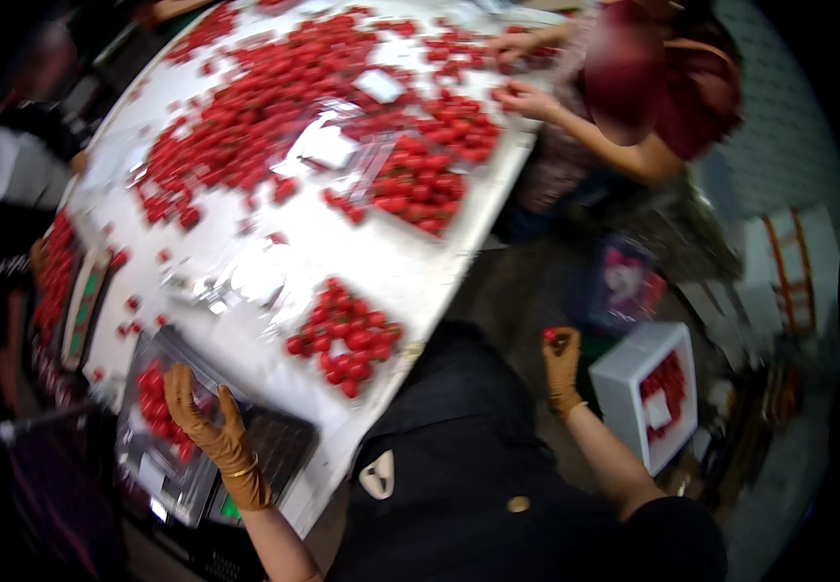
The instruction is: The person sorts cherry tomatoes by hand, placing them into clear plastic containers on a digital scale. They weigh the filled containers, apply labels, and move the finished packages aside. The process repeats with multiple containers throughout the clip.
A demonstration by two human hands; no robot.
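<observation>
My left hand (pixel 211 432), in a tan glove, has its fingers apart at a clear plastic box (pixel 138 451) of small red fruits (pixel 156 407); I cannot tell if it touches the box. The box sits on a dark scale (pixel 274 446) at the table's lower left. My right hand (pixel 561 373), also gloved, is out beyond the table's edge, closed around a small red fruit (pixel 550 336). Between my hands a filled tray (pixel 360 344) of fruit sits on the white table (pixel 439 281).
A co-worker (pixel 662 116) reaches over loose fruit (pixel 255 87) and a fuller tray (pixel 420 189) at the upper right. Another person (pixel 27 145) stands at the left beside a second scale (pixel 85 306). A white foam box (pixel 624 354) holding fruit is at my right.
</observation>
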